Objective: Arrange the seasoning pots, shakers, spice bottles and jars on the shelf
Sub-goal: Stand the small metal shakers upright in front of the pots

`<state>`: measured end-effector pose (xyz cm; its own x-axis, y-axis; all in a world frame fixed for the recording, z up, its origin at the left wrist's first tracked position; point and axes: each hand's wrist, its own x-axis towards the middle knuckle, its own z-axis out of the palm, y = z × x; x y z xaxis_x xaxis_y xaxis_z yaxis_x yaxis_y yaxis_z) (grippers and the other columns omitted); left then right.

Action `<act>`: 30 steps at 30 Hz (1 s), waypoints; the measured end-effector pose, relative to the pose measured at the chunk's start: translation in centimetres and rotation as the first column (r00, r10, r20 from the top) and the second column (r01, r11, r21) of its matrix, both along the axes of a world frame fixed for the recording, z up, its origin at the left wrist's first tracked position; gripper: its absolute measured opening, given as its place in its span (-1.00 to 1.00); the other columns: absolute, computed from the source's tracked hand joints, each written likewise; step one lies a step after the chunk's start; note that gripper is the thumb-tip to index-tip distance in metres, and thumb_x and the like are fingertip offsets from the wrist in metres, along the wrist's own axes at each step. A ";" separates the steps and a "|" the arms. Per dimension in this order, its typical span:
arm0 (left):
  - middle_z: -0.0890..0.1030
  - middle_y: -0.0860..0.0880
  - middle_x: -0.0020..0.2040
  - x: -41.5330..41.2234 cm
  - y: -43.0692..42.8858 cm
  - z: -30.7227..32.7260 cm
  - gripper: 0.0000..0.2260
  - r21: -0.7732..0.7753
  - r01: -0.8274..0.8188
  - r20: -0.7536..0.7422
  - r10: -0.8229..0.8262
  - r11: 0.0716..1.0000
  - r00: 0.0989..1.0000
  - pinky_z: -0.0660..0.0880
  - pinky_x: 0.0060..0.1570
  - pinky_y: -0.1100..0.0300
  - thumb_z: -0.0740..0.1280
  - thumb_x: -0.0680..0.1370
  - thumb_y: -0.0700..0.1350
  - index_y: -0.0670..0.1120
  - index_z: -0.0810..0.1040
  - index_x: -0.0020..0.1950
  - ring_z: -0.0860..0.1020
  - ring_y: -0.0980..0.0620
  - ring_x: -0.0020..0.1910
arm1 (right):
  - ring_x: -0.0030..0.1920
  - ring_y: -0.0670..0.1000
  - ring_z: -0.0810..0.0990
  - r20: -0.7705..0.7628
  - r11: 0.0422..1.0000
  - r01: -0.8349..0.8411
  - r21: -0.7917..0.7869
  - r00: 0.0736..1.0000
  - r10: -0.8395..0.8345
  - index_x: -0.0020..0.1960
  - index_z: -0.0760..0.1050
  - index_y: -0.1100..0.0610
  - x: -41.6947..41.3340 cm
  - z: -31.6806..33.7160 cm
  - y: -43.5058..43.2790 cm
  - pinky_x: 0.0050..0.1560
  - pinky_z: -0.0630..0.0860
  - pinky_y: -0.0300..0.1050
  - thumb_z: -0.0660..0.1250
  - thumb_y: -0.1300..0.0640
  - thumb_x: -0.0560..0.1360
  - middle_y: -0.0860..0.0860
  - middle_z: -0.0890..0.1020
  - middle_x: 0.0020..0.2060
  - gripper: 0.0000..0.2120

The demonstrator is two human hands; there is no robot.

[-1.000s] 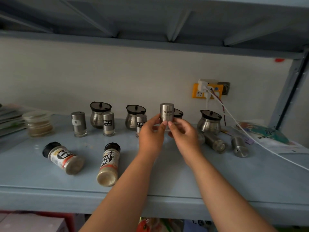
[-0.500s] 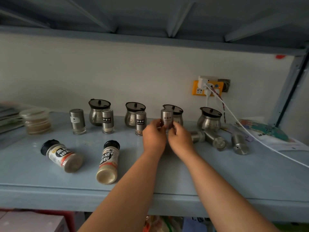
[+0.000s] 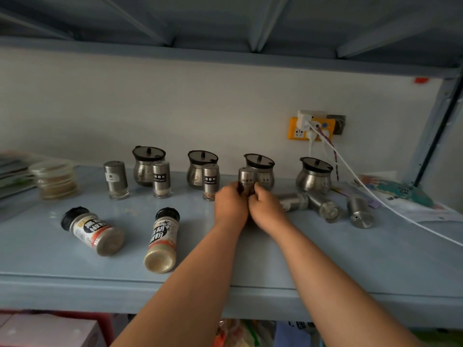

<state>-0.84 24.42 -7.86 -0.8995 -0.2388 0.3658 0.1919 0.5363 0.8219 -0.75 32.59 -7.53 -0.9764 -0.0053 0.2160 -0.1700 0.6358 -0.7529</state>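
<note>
My left hand (image 3: 230,204) and right hand (image 3: 266,209) pinch the upright shaker (image 3: 246,180) low, just in front of the third pot (image 3: 261,171); I judge it light, rigid, slick, best gripped round its body.

Held shaker (image 3: 246,180): steel cylinder, dark label, upright, pinched low between my left hand (image 3: 230,204) and right hand (image 3: 265,209); base hidden. Stands just before third pot (image 3: 266,177).

Round steel pots, black lids, in row along back edge of shelf (image 3: 350,259): first pot (image 3: 148,165), second pot (image 3: 200,169), third, fourth pot (image 3: 314,176).

Salt shaker (image 3: 116,180) upright, left of first pot. Pepper shaker one (image 3: 161,179) upright before first pot, pepper shaker two (image 3: 211,181) before second.

On sides toward right end: left lying shaker (image 3: 293,201), middle lying shaker (image 3: 324,206), right lying shaker (image 3: 359,211).

Black-capped spice bottles on sides near front edge: dark pepper bottle (image 3: 92,230), white pepper bottle (image 3: 162,240).

Clear jar (image 3: 55,179), tan contents, at left end.
</note>
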 end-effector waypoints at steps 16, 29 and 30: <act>0.65 -0.26 -0.08 0.4 -0.1 0.1 -0.78 -0.059 -0.005 -0.006 0.005 0.998 1.000 0.24 -0.28 0.23 0.24 0.55 -0.13 -0.24 0.61 -0.06 0.58 -0.18 -0.05 | 0.29 0.21 0.42 -0.024 0.998 0.065 -0.025 0.998 -0.066 0.28 0.42 0.27 1.5 1.1 0.1 0.19 0.35 -0.07 0.09 0.23 0.57 0.24 0.49 0.28 -0.67; 0.65 -0.25 -0.04 0.5 0.0 0.3 -0.78 -0.084 0.045 0.027 -0.043 0.995 0.999 0.29 -0.21 0.24 0.23 0.56 -0.14 -0.22 0.62 -0.01 0.59 -0.17 0.00 | 0.19 0.21 0.50 -0.004 0.996 0.085 -0.029 0.996 -0.085 0.17 0.47 0.20 0.5 0.7 0.1 0.02 0.36 -0.10 0.08 0.22 0.54 0.23 0.54 0.18 -0.72; 0.65 -0.24 -0.03 0.5 0.0 0.3 -0.78 -0.083 0.046 0.032 -0.044 0.995 0.999 0.29 -0.22 0.24 0.23 0.56 -0.14 -0.21 0.62 -0.01 0.58 -0.17 0.00 | 0.20 0.21 0.49 -0.007 0.996 0.083 -0.028 0.997 -0.083 0.16 0.47 0.20 0.5 0.7 0.1 0.05 0.38 -0.08 0.08 0.22 0.54 0.24 0.54 0.18 -0.72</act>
